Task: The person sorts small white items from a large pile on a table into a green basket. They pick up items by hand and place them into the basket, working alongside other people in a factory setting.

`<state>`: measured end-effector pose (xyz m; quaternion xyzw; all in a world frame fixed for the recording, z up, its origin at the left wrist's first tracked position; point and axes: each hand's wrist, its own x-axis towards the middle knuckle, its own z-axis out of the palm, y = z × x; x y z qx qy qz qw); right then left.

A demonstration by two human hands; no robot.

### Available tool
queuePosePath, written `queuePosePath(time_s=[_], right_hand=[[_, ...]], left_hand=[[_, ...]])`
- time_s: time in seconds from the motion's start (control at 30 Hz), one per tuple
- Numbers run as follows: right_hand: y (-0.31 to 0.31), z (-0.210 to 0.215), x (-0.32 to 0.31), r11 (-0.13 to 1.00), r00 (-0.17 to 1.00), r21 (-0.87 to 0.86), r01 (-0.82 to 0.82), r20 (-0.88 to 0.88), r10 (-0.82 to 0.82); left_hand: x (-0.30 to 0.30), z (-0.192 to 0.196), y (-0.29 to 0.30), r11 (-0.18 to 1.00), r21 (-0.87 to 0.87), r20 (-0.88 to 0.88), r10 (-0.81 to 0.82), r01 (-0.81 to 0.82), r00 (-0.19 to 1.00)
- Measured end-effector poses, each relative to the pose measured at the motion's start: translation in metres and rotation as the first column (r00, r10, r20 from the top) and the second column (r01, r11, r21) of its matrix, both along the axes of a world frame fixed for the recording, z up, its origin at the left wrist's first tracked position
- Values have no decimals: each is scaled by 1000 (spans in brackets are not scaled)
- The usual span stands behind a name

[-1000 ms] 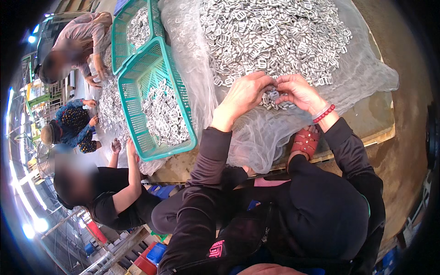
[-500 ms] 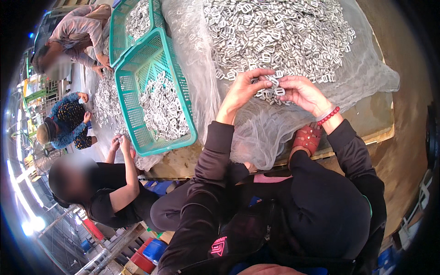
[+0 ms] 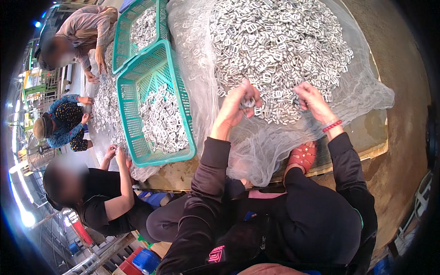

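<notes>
A broad heap of small silver-grey metal strap buckles (image 3: pixel 279 46) lies on a sheet of pale mesh netting (image 3: pixel 256 151). Over its near left edge, my left hand (image 3: pixel 236 106) has its fingers curled round a few buckles (image 3: pixel 248 102). My right hand (image 3: pixel 314 101), with a red bead bracelet at the wrist, is at the near right edge of the heap. Its fingers are pinched together and slightly blurred, and what they hold, if anything, cannot be made out. A gap with loose buckles separates the two hands.
Left of the netting stands a green plastic basket (image 3: pixel 190 137) partly filled with buckles, with another green basket (image 3: pixel 114 50) beyond it. Three people work along the left side over more buckles (image 3: pixel 106 103). The wooden board's edge (image 3: pixel 366 153) runs near my knees.
My hands were together over a few buckles; now they are apart, the left one slightly lower and left, the right one at the heap. The view has shifted slightly.
</notes>
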<state>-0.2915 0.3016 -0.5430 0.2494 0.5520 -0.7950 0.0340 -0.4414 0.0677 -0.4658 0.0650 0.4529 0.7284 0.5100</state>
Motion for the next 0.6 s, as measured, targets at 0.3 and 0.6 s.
queuePosePath(time_s=[0.3, 0.6], right_hand=[[-35, -17, 56, 370, 942, 874, -316, 245, 228], [-17, 7, 35, 708, 963, 663, 243, -80, -256]], left_hand=[[49, -86, -2, 705, -669, -734, -677, -235, 57], [-3, -53, -4, 947, -316, -271, -26, -64, 962]])
